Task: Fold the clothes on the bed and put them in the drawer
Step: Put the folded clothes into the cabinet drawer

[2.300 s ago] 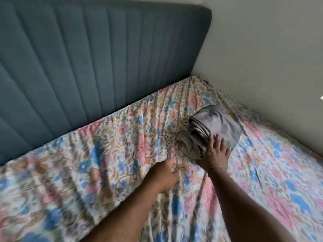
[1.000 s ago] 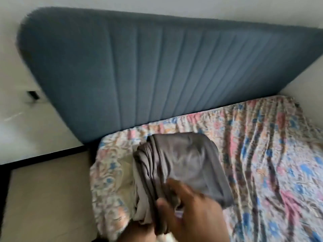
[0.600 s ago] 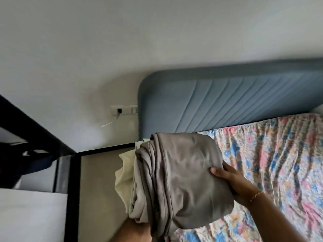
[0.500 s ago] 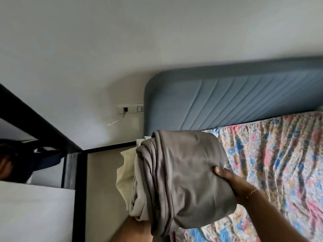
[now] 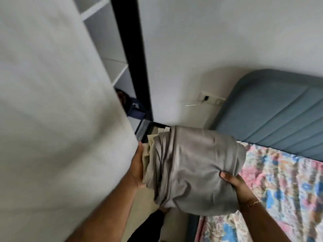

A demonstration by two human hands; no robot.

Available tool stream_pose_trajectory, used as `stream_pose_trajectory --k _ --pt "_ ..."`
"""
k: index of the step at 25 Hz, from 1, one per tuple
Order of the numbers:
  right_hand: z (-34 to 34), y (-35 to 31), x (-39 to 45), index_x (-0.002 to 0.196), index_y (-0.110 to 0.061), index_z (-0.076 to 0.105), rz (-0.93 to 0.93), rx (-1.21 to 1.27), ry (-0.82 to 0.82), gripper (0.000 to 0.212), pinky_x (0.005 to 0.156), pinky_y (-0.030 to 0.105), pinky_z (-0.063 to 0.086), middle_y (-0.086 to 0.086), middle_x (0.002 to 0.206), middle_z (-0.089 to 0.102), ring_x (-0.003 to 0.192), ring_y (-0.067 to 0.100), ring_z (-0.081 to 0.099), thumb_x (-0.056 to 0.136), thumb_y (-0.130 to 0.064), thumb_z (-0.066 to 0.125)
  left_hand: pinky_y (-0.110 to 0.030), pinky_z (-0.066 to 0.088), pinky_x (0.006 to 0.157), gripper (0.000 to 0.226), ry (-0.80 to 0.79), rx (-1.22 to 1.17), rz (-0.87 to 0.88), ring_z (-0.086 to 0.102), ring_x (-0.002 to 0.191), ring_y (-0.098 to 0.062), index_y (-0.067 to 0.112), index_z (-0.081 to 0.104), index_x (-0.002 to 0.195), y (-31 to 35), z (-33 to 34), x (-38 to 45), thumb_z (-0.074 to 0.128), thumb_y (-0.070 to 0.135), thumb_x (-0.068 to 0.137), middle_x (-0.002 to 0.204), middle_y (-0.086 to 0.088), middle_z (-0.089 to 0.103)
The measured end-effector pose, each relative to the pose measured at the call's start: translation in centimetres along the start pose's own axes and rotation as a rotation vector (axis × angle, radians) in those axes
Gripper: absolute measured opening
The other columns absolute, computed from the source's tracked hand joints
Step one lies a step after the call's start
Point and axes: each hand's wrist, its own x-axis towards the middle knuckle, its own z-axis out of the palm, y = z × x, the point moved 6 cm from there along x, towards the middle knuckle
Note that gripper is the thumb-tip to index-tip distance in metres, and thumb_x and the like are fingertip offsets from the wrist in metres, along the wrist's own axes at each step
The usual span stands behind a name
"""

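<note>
A folded bundle of grey clothes (image 5: 197, 170), with paler cream layers showing at its left edge, is held in the air between both hands, above the floor strip (image 5: 176, 226) just left of the bed (image 5: 279, 189). The left hand (image 5: 138, 168) is pressed against the bundle's left side, palm to the cloth; whether its fingers are curled underneath cannot be told, since they are hidden by the fabric. The right hand (image 5: 234, 184) is placed at the bundle's right near corner, its thumb laid on top of the grey cloth and the remaining fingers hidden beneath, so the bundle is gripped there. A thin bracelet (image 5: 251, 203) is worn on the right wrist.

The bed is covered with a floral sheet in pink, blue and cream, and a blue padded headboard (image 5: 272, 116) is seen at the far right. On the white wall (image 5: 218, 41), just left of the headboard, a socket plate (image 5: 210, 100) is fixed with a thin white cable trailing from it. At the left, a large white door panel (image 5: 52, 110) fills the near view; behind it a black upright frame (image 5: 132, 55) and white shelves (image 5: 111, 58) are seen, with a dark blue item (image 5: 134, 109) lying on a lower shelf, its shape unclear
</note>
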Motion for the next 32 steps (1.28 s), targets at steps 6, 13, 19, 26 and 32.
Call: stream_pose_trajectory --k 6,13,19,26,32 --pt "10.9 4.3 -6.3 0.117 -0.008 0.067 0.01 -0.194 -0.222 0.039 0.06 0.023 0.059 0.008 0.1 0.079 0.081 0.018 0.077 0.08 -0.004 0.08 -0.054 0.043 0.116 0.109 0.069 0.226 0.117 0.056 0.138 -0.033 0.022 0.042 0.155 -4.5 -12.3 -14.5 0.093 0.059 0.066 0.15 -0.012 0.058" --pt "22.7 13.1 -15.4 0.119 -0.002 0.063 0.134 -0.526 -0.518 0.075 0.054 0.023 0.058 0.01 0.1 0.074 0.074 0.016 0.076 0.054 -0.023 0.092 -0.044 0.054 0.108 0.112 0.573 0.112 0.284 0.066 0.124 -0.014 0.029 0.04 0.151 -16.2 -23.6 -31.6 0.1 0.041 0.057 0.139 0.004 0.064" --pt "28.6 24.8 -25.8 0.115 -0.005 0.067 0.218 -0.745 -0.7 0.088 0.074 0.042 0.058 0.015 0.1 0.079 0.091 0.034 0.075 0.039 -0.038 0.094 -0.036 0.056 0.101 0.098 0.809 -0.092 0.365 0.066 0.119 -0.016 0.032 0.046 0.142 -28.4 -29.9 -47.5 0.092 0.044 0.056 0.133 0.003 0.065" --pt "33.6 41.5 -43.8 0.119 0.002 0.066 0.286 -0.753 -0.889 0.077 0.066 0.034 0.06 0.013 0.098 0.079 0.084 0.027 0.077 0.055 -0.032 0.094 -0.04 0.055 0.105 0.082 1.02 -0.156 0.463 0.068 0.118 -0.014 0.031 0.053 0.139 -41.6 -36.7 -69.9 0.091 0.038 0.066 0.13 0.005 0.071" --pt "37.7 55.5 -55.1 0.124 0.003 0.066 0.454 -0.795 -1.063 0.078 0.098 0.052 0.054 0.019 0.11 0.076 0.102 0.037 0.074 0.058 -0.028 0.093 -0.039 0.052 0.107 0.089 1.241 -0.261 0.411 0.065 0.122 -0.016 0.03 0.05 0.145 -51.7 -41.4 -85.3 0.091 0.038 0.066 0.133 0.006 0.068"
